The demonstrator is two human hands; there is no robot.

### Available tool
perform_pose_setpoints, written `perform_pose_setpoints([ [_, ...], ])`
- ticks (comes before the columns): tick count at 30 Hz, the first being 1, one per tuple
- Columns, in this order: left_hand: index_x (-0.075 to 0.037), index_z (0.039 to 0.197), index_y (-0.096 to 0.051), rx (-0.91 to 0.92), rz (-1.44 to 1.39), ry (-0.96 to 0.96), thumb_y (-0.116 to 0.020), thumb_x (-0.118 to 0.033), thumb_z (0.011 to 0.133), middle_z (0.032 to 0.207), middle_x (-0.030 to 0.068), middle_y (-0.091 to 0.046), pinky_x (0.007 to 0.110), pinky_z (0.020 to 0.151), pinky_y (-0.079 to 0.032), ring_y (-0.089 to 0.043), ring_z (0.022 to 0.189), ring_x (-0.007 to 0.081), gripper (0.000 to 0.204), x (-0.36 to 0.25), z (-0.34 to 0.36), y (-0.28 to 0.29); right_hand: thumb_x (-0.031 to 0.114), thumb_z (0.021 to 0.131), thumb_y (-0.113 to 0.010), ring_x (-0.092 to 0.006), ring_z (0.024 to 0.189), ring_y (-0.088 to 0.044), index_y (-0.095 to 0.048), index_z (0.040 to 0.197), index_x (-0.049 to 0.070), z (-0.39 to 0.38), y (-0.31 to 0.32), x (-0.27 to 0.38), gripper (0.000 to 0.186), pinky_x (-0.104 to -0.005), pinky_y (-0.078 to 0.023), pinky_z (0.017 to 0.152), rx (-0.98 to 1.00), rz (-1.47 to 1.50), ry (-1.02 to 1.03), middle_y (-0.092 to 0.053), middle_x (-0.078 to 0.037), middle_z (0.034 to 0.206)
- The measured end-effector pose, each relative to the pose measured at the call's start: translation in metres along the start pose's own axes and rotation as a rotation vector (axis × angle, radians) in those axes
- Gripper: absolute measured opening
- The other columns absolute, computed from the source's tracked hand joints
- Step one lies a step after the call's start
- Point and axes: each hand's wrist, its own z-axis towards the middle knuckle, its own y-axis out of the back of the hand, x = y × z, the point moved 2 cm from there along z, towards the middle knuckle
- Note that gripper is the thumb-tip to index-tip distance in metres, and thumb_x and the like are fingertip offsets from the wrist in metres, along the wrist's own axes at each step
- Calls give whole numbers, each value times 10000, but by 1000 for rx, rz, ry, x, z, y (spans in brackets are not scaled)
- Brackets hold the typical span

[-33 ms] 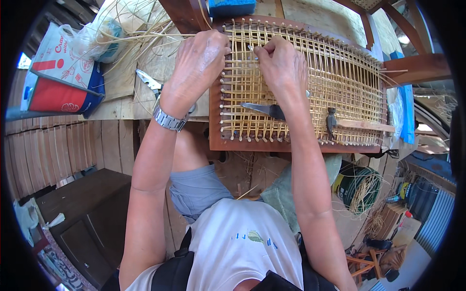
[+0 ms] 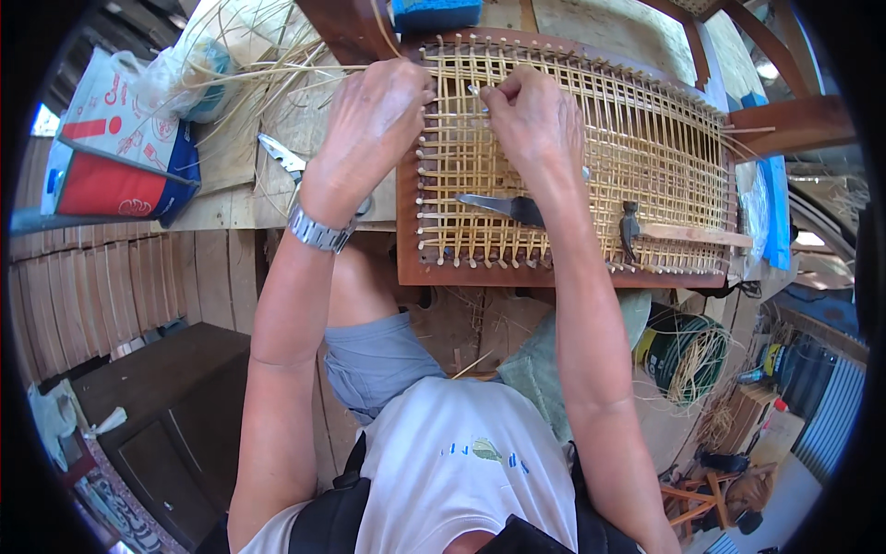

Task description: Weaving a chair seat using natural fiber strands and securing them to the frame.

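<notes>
A wooden chair frame (image 2: 408,222) lies in front of me, its opening filled with woven cane (image 2: 461,166) and ringed by small pegs. At its far left corner my left hand (image 2: 377,111) is closed, and a pale cane strand (image 2: 323,67) runs into its fingers. Over the weave, my right hand (image 2: 537,120) pinches thumb to fingers; a small shiny tip shows beside them, the rest hidden. A knife blade (image 2: 484,203) with a dark handle lies on the cane, partly under my right forearm. Farther right lies a hammer (image 2: 630,231) with a wooden handle.
Pliers (image 2: 281,155) rest on the wooden bench (image 2: 217,208) left of the frame. Loose cane strands (image 2: 268,42), a plastic bag (image 2: 198,78) and a red-and-white carrier bag (image 2: 120,138) are farther left. A blue block (image 2: 437,14) sits beyond. Coiled cane (image 2: 692,365) lies at lower right.
</notes>
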Motion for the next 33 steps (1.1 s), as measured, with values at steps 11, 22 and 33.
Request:
perform_pose_setpoints([
  [11,-45,1108,-715,-266,-379,-95,-666,-111,912,1012,140,-704,385,747,-531,-660,847,317,212,-92,26,-5,287,921,-727,-70,616,-531,-701,944,32,-28,140,-68,257,-267,-443,553,-183,-107,-10,-618,-18,676],
  [22,-30,923,-759,82,-515,544,-716,-313,871,757,125,-711,364,697,-513,-672,675,272,291,-31,37,-6,218,943,-659,-260,700,-673,-673,947,24,-9,29,-26,195,-389,-525,657,26,-102,170,-705,-160,797],
  [33,19,804,-699,-80,-278,262,-714,-228,809,839,182,-648,450,789,-509,-648,812,359,248,-19,19,-16,250,866,-720,-209,696,-692,-731,937,10,0,11,-29,251,-354,-543,666,82,80,66,-715,-130,758],
])
